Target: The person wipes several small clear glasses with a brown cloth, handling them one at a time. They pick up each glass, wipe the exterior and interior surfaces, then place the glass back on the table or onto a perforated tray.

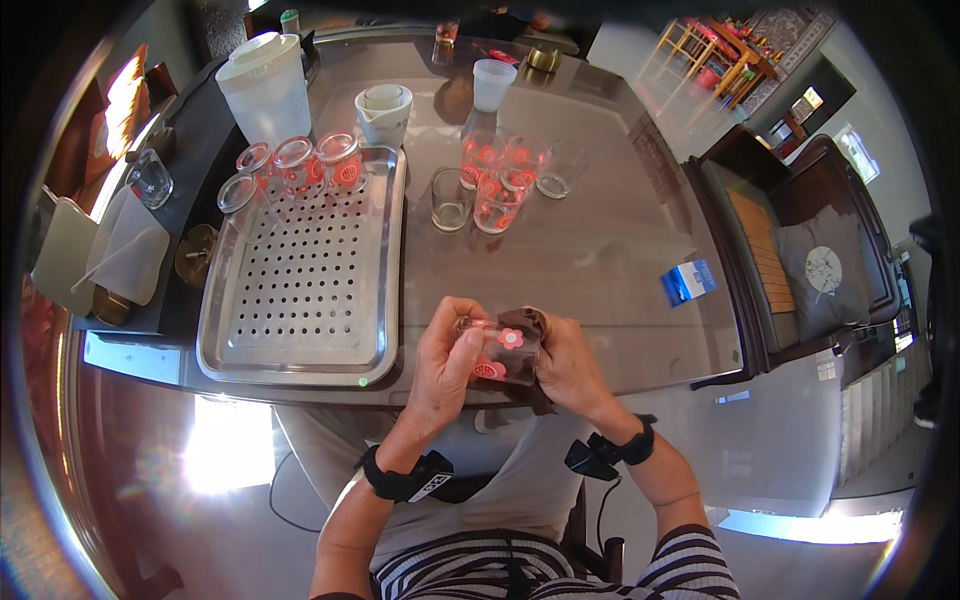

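My left hand (450, 367) grips a clear drinking glass (504, 352) printed with pink-red flowers, lying sideways just over the table's near edge. Against the glass's right end, my right hand (568, 360) holds a dark brown cloth (537, 326); its fingertips are hidden behind cloth and glass. Left of my hands lies a stainless-steel drain tray (300, 352) with a perforated plate. Several glasses stand upside down at its far end, flowered ones (343, 169) and a plain one (247, 202). Beyond my hands, flowered glasses (499, 202) stand upright beside two plain glasses (450, 202).
At the back are a white lidded pitcher (266, 90), a white spouted cup (384, 116), a translucent plastic tub (493, 86) and a brass-coloured bowl (544, 58). A blue-and-white packet (688, 283) lies right on the glossy table (600, 255). A cushioned wooden chair (795, 262) stands beyond.
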Demonstrator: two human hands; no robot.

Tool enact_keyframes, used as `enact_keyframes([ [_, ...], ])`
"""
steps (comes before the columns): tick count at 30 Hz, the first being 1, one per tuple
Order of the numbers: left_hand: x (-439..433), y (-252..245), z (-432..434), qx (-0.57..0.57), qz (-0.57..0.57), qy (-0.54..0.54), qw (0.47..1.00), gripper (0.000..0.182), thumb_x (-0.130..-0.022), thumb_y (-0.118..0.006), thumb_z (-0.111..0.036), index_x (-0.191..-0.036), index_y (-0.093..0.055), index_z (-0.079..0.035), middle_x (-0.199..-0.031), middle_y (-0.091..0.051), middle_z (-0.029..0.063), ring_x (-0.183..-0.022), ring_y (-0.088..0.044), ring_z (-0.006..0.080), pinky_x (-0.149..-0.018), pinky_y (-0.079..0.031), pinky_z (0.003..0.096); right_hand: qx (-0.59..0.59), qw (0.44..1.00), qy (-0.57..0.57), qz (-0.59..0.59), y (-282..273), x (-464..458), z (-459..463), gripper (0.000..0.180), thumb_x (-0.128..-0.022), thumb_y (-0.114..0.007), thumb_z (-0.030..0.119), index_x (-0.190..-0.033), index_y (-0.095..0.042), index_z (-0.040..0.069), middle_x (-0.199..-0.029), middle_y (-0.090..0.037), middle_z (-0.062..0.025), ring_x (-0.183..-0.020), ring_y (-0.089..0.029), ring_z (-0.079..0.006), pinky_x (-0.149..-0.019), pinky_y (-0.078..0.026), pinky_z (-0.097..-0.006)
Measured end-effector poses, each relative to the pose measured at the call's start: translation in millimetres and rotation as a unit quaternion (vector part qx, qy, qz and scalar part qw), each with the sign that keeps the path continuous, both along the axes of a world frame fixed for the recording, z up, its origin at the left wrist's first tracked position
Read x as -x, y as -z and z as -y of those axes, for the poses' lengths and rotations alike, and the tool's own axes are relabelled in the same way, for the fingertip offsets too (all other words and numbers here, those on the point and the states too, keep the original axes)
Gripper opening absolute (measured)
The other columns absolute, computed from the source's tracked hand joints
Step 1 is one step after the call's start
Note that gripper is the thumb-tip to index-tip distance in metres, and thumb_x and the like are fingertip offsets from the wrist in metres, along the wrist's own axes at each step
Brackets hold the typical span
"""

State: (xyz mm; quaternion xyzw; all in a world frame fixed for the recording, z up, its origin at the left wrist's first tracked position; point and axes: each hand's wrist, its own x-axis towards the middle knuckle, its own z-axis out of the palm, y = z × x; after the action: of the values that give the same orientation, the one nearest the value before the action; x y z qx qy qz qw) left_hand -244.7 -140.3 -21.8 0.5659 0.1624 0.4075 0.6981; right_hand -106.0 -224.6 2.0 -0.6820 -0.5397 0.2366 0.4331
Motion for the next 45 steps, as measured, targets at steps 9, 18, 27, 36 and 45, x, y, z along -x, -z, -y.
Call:
enact_keyframes([
  [9, 9, -11, 0, -0.286, -0.077, -0.068, 0.953, 0.031, -0.092, -0.056, -0.029, -0.106, -0.050, -0.002, -0.086, -0.057, 0.0127, -0.074, -0.059, 0.0170, -0.065, -0.047, 0.0296, 0.113, 0.872, 0.009, -0.476, 4, 3, 15, 0.035, -0.098, -0.053, 0.034, -0.102, -0.063, 0.000, -0.078, -0.066, -0.0047, -0.066, -0.058, -0.0082, -0.058, -0.047, -0.0278],
  [18, 7, -34, -11, 0.097, -0.188, 0.131, 0.969, 0.041, -0.101, -0.034, -0.038, -0.090, -0.053, -0.003, -0.064, -0.053, 0.0016, -0.049, -0.046, 0.0084, -0.046, -0.034, 0.0233, -0.157, 0.913, -0.052, 0.374, -29, -13, 3, 0.021, -0.078, -0.064, 0.014, -0.096, -0.058, 0.004, -0.069, -0.054, -0.0063, -0.054, -0.056, -0.0203, -0.048, -0.045, -0.0316],
  [27, 2, -38, -8, 0.102, -0.229, 0.156, 0.955, 0.066, -0.099, -0.021, -0.058, -0.099, -0.056, -0.003, -0.065, -0.054, 0.0047, -0.051, -0.046, 0.0096, -0.045, -0.036, 0.0242, -0.141, 0.956, -0.096, 0.238, -40, -11, 12, 0.022, -0.072, -0.063, 0.002, -0.092, -0.056, 0.005, -0.074, -0.053, -0.0037, -0.060, -0.058, -0.0211, -0.047, -0.044, -0.0312],
  [36, 18, -27, -7, -0.160, -0.062, 0.111, 0.979, 0.057, -0.080, -0.073, -0.007, -0.130, -0.048, -0.002, -0.123, -0.048, 0.0088, -0.109, -0.055, 0.0186, -0.081, -0.050, 0.0290, 0.043, 0.878, 0.018, -0.476, -8, 0, 21, 0.024, -0.093, -0.059, 0.019, -0.105, -0.058, -0.003, -0.083, -0.063, -0.0029, -0.074, -0.058, -0.0109, -0.066, -0.048, -0.0261],
  [45, 20, -31, -10, 0.074, -0.076, 0.150, 0.983, 0.044, -0.093, -0.057, -0.029, -0.120, -0.052, 0.005, -0.098, -0.065, 0.0094, -0.083, -0.064, 0.0146, -0.074, -0.051, 0.0266, -0.088, 0.979, -0.012, 0.181, -13, -15, 7, 0.021, -0.082, -0.067, 0.017, -0.097, -0.058, 0.005, -0.078, -0.063, -0.0059, -0.062, -0.062, -0.0246, -0.052, -0.047, -0.0343],
])
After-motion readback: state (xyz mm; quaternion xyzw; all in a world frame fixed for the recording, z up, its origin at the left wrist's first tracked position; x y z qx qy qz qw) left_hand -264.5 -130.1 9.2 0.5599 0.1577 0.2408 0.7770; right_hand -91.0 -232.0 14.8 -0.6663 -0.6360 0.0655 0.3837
